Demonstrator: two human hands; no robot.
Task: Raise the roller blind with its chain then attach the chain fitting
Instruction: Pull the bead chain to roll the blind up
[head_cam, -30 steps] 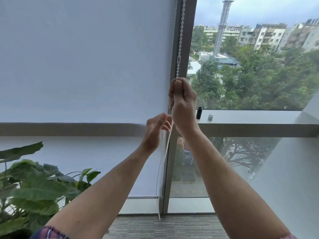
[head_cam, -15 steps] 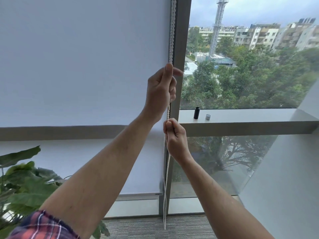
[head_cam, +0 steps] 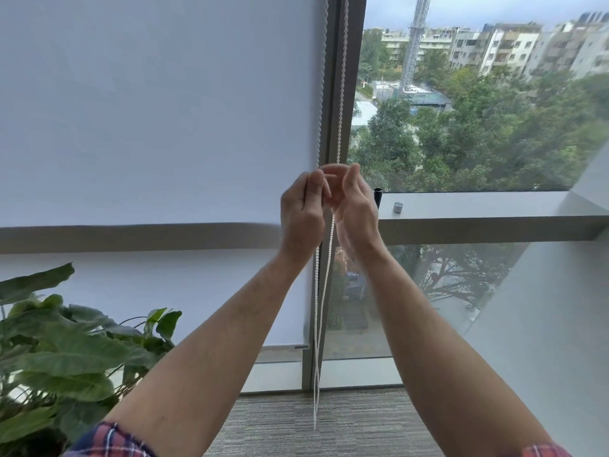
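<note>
A white roller blind [head_cam: 148, 127] covers the left window pane, its bottom rail [head_cam: 283, 347] a little above the floor. The white bead chain [head_cam: 342, 94] hangs in two strands beside the dark window post and drops below my hands to near the carpet. My left hand [head_cam: 301, 212] pinches the left strand with curled fingers. My right hand [head_cam: 354, 206], blurred by motion, is level with it, fingers curled around the other strand. A black cylinder [head_cam: 378, 196] and a small silver cap [head_cam: 398, 207] stand on the window ledge, just right of my hands.
A large leafy plant [head_cam: 66, 351] fills the lower left corner. The grey ledge [head_cam: 494, 209] runs across the right pane at hand height. A slanted white wall [head_cam: 543, 324] closes the right side. Grey carpet [head_cam: 346, 423] lies below.
My left hand has come down from high on the chain while gripping it. My right hand has risen from below to the same height. The blind's bottom rail looks slightly higher.
</note>
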